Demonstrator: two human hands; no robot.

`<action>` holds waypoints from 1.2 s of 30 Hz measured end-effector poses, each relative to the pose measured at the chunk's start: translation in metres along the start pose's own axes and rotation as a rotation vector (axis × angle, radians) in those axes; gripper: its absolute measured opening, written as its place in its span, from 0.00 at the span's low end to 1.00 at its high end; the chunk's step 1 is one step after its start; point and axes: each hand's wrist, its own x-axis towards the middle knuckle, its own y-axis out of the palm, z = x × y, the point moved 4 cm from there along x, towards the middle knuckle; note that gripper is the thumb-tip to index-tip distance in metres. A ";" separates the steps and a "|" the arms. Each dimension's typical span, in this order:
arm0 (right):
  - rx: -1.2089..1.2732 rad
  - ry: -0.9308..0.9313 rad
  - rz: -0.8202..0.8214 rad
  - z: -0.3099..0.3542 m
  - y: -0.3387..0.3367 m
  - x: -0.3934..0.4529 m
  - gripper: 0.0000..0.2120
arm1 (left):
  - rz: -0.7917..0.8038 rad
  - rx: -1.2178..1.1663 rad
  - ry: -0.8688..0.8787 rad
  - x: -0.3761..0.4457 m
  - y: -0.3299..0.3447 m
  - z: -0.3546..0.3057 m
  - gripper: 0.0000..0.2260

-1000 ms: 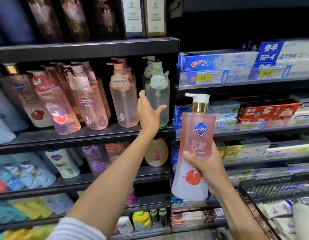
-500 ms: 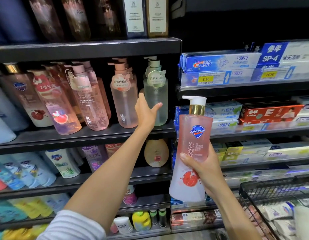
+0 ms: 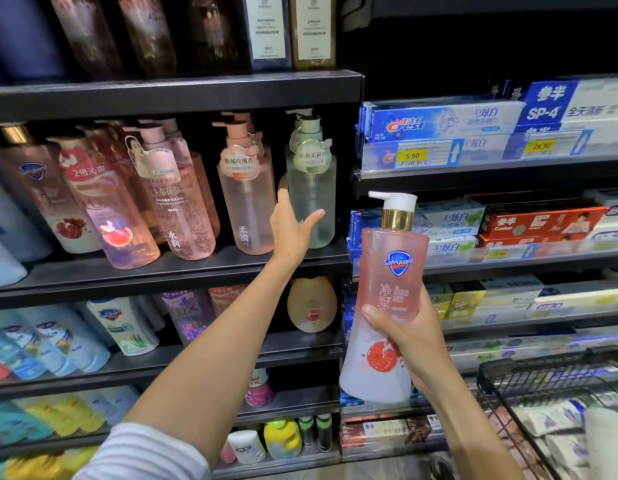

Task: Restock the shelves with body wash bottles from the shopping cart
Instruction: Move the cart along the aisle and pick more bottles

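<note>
Black shelf unit (image 3: 176, 90) fills the left and centre of the head view, several tiers, all stocked. Beside it on the right, a second bay of toothpaste boxes (image 3: 442, 121) with yellow price tags along the rails. Shopping cart (image 3: 557, 372), black wire, sits at lower right; white packets lie inside it, contents not readable.

Second tier of the left bay: a row of pump bottles, mostly pink. At the row's right end stands a pale green bottle (image 3: 311, 188), upright, with a pink bottle (image 3: 245, 199) just beside it on its left. Further left, another Safeguard bottle with gold collar (image 3: 41, 188), leaning in this wide-angle view.

Left arm reaches up and forward from a striped sleeve (image 3: 145, 455). Left hand (image 3: 292, 230) is spread, fingers straight, thumb across the front of the pale green bottle, fingers going between it and the pink bottle. Cannot tell whether the fingers wrap behind it; no closed grip visible.

Right hand (image 3: 409, 341) grips the Safeguard body wash bottle (image 3: 387, 299) around its lower half, thumb across the front label, fingers curled behind. Bottle is pink, white pump, gold collar, pomegranate print near the base. It is held upright, slightly tilted, in the air in front of the toothpaste bay, above and left of the cart, not touching any shelf.
</note>
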 end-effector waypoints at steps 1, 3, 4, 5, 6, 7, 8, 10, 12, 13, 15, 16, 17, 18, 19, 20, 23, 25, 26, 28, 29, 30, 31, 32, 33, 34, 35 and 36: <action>-0.001 0.000 -0.001 0.000 0.000 0.000 0.35 | 0.002 -0.003 -0.001 0.001 0.000 0.001 0.21; -0.001 -0.002 -0.002 -0.001 0.000 0.000 0.32 | 0.000 -0.008 0.004 0.001 0.000 0.002 0.18; 0.002 -0.003 -0.001 -0.002 0.000 0.000 0.31 | -0.002 -0.009 0.009 0.001 0.000 0.002 0.18; 0.003 -0.004 0.001 -0.002 0.001 0.000 0.30 | -0.002 -0.009 0.012 0.000 -0.001 0.003 0.18; 0.004 -0.005 0.002 -0.003 0.001 0.000 0.30 | 0.000 -0.008 0.012 0.000 -0.001 0.003 0.18; 0.002 -0.008 0.003 -0.003 0.001 0.000 0.30 | 0.003 -0.007 0.011 0.000 -0.001 0.003 0.18; -0.001 -0.009 0.003 -0.003 0.001 0.000 0.30 | 0.005 -0.007 0.007 0.000 -0.001 0.004 0.18; 0.000 -0.011 0.006 -0.002 0.002 0.000 0.31 | 0.009 -0.006 0.004 0.000 -0.001 0.004 0.18; 0.002 -0.019 0.010 -0.001 0.002 -0.001 0.31 | 0.011 0.002 0.006 -0.001 -0.001 0.002 0.18; 0.002 -0.020 0.011 -0.001 0.002 -0.001 0.31 | 0.008 0.004 0.006 -0.002 -0.001 0.001 0.18; 0.007 -0.019 0.012 0.000 0.002 -0.002 0.31 | -0.004 0.009 0.000 -0.002 -0.002 0.000 0.18; 0.007 -0.017 0.012 0.001 0.002 -0.003 0.31 | -0.008 0.011 -0.008 -0.002 -0.002 -0.001 0.19; 0.004 -0.015 0.014 0.002 0.002 -0.003 0.31 | -0.006 0.012 -0.021 -0.003 -0.003 -0.001 0.19; 0.002 -0.010 0.014 0.002 0.001 -0.003 0.32 | 0.004 0.016 -0.034 -0.003 -0.003 -0.002 0.20; 0.003 -0.006 0.013 0.002 0.001 -0.003 0.31 | 0.020 0.026 -0.043 -0.004 -0.003 -0.003 0.20; 0.003 -0.004 0.012 0.002 0.001 -0.003 0.31 | 0.037 0.039 -0.045 -0.005 -0.004 -0.005 0.21; -0.011 0.003 0.023 0.002 0.002 -0.003 0.30 | 0.081 0.060 -0.011 -0.018 -0.009 -0.011 0.27; -0.021 0.008 0.030 0.002 0.004 -0.003 0.30 | 0.081 0.078 0.062 -0.035 -0.017 -0.015 0.28; -0.025 0.011 0.035 0.002 0.006 -0.002 0.30 | 0.065 0.106 0.118 -0.044 -0.023 -0.016 0.26; -0.035 0.019 0.045 0.002 0.008 -0.002 0.30 | 0.029 0.179 0.233 -0.062 -0.038 -0.015 0.21; -0.039 0.022 0.052 0.003 0.010 -0.002 0.30 | 0.013 0.213 0.285 -0.071 -0.049 -0.014 0.19; -0.040 0.025 0.061 0.004 0.012 -0.002 0.30 | -0.004 0.249 0.332 -0.078 -0.061 -0.012 0.17; -0.043 0.029 0.074 0.005 0.013 -0.002 0.30 | -0.022 0.292 0.370 -0.085 -0.075 -0.010 0.16; -0.047 0.032 0.086 0.005 0.016 -0.001 0.30 | -0.035 0.346 0.393 -0.090 -0.089 -0.006 0.15; -0.051 0.033 0.098 0.006 0.018 -0.001 0.31 | -0.043 0.404 0.406 -0.095 -0.104 -0.001 0.15; -0.056 0.033 0.106 0.006 0.020 0.000 0.32 | -0.046 0.460 0.414 -0.100 -0.119 0.005 0.14; -0.063 0.032 0.113 0.006 0.022 0.001 0.32 | -0.046 0.512 0.416 -0.105 -0.133 0.010 0.14; -0.067 0.033 0.120 0.007 0.024 0.002 0.31 | -0.044 0.559 0.410 -0.111 -0.147 0.016 0.14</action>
